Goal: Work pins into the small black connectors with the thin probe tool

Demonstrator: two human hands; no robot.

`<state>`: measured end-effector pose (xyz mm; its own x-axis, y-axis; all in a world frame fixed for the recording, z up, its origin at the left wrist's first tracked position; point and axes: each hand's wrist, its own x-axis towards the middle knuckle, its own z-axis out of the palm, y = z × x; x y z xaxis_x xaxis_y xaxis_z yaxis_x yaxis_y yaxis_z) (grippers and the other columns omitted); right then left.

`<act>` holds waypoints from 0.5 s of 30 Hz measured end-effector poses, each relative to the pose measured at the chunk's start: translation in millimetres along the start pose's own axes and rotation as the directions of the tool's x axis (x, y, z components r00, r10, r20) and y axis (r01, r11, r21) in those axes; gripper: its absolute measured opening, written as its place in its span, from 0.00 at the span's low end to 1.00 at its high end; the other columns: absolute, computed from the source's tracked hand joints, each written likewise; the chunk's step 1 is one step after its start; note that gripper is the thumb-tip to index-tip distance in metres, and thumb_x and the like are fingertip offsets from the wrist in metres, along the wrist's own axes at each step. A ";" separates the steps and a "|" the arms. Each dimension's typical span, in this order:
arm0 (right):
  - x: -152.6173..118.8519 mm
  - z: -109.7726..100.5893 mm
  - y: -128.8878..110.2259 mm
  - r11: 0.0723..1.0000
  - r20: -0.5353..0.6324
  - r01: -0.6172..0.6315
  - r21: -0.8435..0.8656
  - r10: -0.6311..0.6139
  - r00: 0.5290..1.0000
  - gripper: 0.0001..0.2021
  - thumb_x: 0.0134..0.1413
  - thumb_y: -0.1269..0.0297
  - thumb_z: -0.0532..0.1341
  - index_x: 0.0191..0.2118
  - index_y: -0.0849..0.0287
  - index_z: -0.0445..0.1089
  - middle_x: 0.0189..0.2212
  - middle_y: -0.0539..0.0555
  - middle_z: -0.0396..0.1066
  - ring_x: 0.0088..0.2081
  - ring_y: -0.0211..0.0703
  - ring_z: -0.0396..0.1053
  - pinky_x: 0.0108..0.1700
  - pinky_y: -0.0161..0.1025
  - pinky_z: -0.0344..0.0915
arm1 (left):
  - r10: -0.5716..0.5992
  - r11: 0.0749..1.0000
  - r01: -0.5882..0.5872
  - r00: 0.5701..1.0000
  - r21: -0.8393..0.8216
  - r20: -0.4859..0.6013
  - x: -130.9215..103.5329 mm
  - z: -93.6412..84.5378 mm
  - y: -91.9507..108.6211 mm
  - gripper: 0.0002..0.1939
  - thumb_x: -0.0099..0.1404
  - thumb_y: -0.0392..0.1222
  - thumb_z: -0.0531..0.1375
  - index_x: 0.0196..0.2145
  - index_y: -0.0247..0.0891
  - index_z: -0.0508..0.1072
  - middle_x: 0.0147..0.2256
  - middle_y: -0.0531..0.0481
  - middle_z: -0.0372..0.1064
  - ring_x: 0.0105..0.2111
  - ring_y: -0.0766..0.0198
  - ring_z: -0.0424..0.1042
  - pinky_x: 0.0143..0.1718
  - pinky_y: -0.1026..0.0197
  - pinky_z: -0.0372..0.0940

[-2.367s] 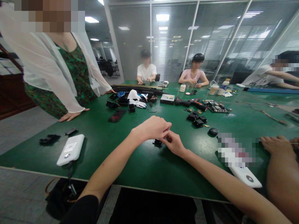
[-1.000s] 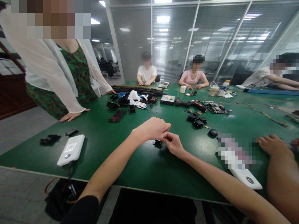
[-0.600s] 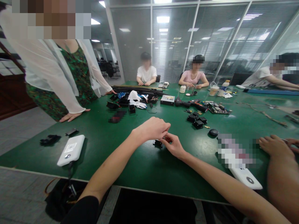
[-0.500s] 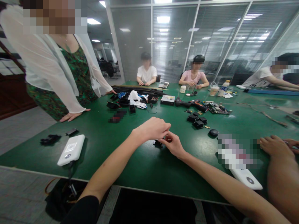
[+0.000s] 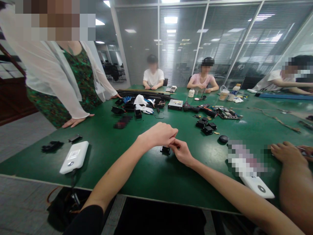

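Over the middle of the green table (image 5: 137, 163), my left hand (image 5: 160, 133) is closed in a fist-like grip, its fingers curled down on the far side. What it holds is hidden behind the knuckles. My right hand (image 5: 182, 150) meets it from the right, thumb and fingers pinched together just under the left fingertips. Anything in that pinch is too small to name. Beneath the hands lies a small black box-shaped part (image 5: 165, 150), partly covered by the left hand and close to the right fingertips.
Several black boxes (image 5: 207, 130) and a black mouse (image 5: 223, 139) lie to the right. White power banks (image 5: 74, 157) flank both sides. A power drill (image 5: 189, 107), circuit board (image 5: 226, 112) and white gloves (image 5: 146, 110) lie farther back. A co-worker's arm (image 5: 293, 182) reaches in at right.
My hands stay almost in place over the black part. The right fingers have shifted slightly, closing in nearer to the left fingertips.
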<state>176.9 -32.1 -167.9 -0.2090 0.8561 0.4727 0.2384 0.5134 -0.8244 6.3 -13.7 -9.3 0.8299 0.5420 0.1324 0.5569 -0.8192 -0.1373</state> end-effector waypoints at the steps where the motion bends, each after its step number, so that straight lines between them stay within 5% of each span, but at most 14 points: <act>1: -0.6 -0.1 -0.4 1.000 0.004 0.001 -0.002 0.000 1.000 0.09 0.65 0.61 0.60 0.34 0.58 0.73 0.26 0.50 0.70 0.26 0.39 0.65 0.29 0.36 0.63 | 0.002 1.000 -0.002 1.000 0.002 0.001 0.1 0.3 -0.1 0.12 0.70 0.44 0.54 0.40 0.39 0.76 0.35 0.43 0.78 0.35 0.54 0.77 0.32 0.59 0.62; 8: 0.9 -3.1 -3.4 0.999 0.001 0.000 -0.043 0.000 1.000 0.11 0.60 0.55 0.67 0.40 0.56 0.73 0.30 0.50 0.72 0.29 0.39 0.67 0.28 0.35 0.64 | -0.001 1.000 0.001 1.000 0.010 0.013 0.9 0.8 -0.1 0.13 0.71 0.45 0.53 0.40 0.38 0.75 0.35 0.42 0.78 0.35 0.54 0.78 0.32 0.59 0.61; 15: 4.1 -3.8 4.7 1.000 -0.039 -0.024 -0.009 0.023 0.999 0.12 0.59 0.55 0.67 0.33 0.58 0.72 0.26 0.49 0.69 0.29 0.39 0.65 0.29 0.34 0.63 | 0.001 1.000 -0.002 1.000 0.025 0.020 1.0 -0.1 1.4 0.14 0.72 0.46 0.52 0.41 0.38 0.75 0.35 0.43 0.78 0.35 0.54 0.78 0.32 0.59 0.61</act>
<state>180.7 -25.9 -168.6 -0.1665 0.8695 0.4651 0.2520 0.4935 -0.8324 7.9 -14.2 -9.3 0.8311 0.5446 0.1123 0.5561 -0.8152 -0.1618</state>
